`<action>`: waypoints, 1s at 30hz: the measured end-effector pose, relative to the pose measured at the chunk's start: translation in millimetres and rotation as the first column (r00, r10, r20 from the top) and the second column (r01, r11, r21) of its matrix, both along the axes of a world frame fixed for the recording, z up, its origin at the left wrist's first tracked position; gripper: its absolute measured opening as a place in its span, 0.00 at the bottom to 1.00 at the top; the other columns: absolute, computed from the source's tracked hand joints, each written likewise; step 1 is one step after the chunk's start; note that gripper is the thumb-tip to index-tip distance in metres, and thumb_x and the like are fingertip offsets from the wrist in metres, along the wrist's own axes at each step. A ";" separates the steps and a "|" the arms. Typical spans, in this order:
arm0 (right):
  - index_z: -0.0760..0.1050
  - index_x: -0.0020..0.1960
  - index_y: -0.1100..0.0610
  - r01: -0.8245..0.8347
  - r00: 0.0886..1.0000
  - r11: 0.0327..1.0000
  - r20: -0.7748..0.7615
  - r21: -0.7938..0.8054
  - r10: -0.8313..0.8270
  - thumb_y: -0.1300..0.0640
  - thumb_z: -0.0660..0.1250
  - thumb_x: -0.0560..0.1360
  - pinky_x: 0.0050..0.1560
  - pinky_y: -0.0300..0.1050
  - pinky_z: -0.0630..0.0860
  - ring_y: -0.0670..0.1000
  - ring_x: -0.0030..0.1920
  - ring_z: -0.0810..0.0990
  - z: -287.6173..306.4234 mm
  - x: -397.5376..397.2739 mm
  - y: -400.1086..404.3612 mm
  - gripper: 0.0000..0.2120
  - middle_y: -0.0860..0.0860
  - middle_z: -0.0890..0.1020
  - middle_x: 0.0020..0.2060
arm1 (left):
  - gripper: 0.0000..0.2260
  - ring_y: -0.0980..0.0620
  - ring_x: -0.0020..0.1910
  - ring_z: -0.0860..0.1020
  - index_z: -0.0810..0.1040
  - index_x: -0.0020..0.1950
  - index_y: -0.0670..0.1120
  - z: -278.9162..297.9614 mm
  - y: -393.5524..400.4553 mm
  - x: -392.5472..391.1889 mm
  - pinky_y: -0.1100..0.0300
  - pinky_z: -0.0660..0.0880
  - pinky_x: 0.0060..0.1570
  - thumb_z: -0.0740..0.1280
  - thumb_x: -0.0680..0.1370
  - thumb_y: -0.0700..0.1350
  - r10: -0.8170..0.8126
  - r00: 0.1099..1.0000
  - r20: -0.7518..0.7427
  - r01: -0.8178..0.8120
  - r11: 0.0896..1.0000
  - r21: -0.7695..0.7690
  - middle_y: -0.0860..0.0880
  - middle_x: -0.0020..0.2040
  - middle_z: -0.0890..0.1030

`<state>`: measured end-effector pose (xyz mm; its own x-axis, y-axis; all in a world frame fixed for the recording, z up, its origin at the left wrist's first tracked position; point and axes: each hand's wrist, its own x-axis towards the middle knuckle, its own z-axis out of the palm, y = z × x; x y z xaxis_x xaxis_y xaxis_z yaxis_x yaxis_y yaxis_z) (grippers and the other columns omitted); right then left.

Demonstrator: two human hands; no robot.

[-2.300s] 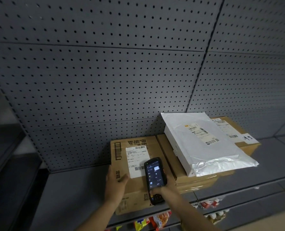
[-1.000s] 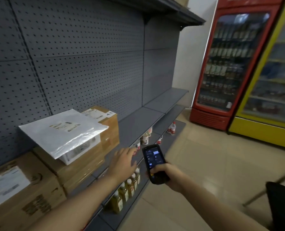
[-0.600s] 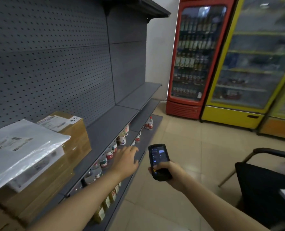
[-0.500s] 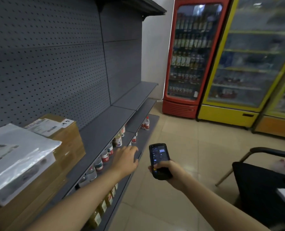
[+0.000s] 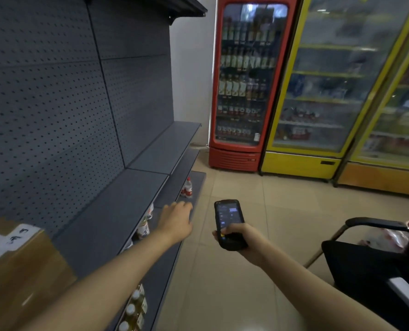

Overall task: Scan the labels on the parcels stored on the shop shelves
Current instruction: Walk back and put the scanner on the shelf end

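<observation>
My right hand (image 5: 240, 237), just right of the frame's centre and low, is curled round the lower end of the black handheld scanner (image 5: 229, 223); my fingers wrap its back and my thumb lies on the keys below the lit screen, which faces up toward me. My left hand (image 5: 176, 222) reaches out in the middle of the frame, palm down, its fingers loosely straight and a little apart, holding nothing; it hovers over the front edge of the grey shelf (image 5: 117, 211), and I cannot tell whether the fingertips touch it. The one parcel I can see, a brown cardboard box (image 5: 24, 271) with a white label (image 5: 7, 237) across its top, sits on that shelf at the lower left edge of the frame, well apart from both hands and partly cut off by the frame. Below the shelf, along the lower tier, stand small bottles (image 5: 135, 309) with white caps, and farther back a red-labelled bottle (image 5: 186, 187) stands alone. The grey pegboard (image 5: 55, 103) fills the upper left. At top centre a red drinks fridge (image 5: 244, 87) stands beside a yellow fridge (image 5: 330, 91) to its right. A black chair (image 5: 365, 266) sits at the lower right edge of the frame.
</observation>
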<state>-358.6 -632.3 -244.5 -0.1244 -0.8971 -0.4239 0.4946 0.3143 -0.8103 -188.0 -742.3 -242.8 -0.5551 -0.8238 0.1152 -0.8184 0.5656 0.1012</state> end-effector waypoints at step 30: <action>0.71 0.60 0.63 -0.090 0.993 0.996 -0.080 -0.015 0.088 0.73 0.65 0.70 0.42 0.47 0.81 0.58 0.45 0.84 2.7 -206.6 -446.2 0.19 0.64 0.83 0.48 | 0.16 0.47 0.59 0.76 0.73 0.63 0.46 -15.8 -447.2 -196.9 0.51 0.72 0.59 0.64 0.76 0.47 0.061 0.997 -0.046 -0.059 0.997 0.051 0.48 0.60 0.77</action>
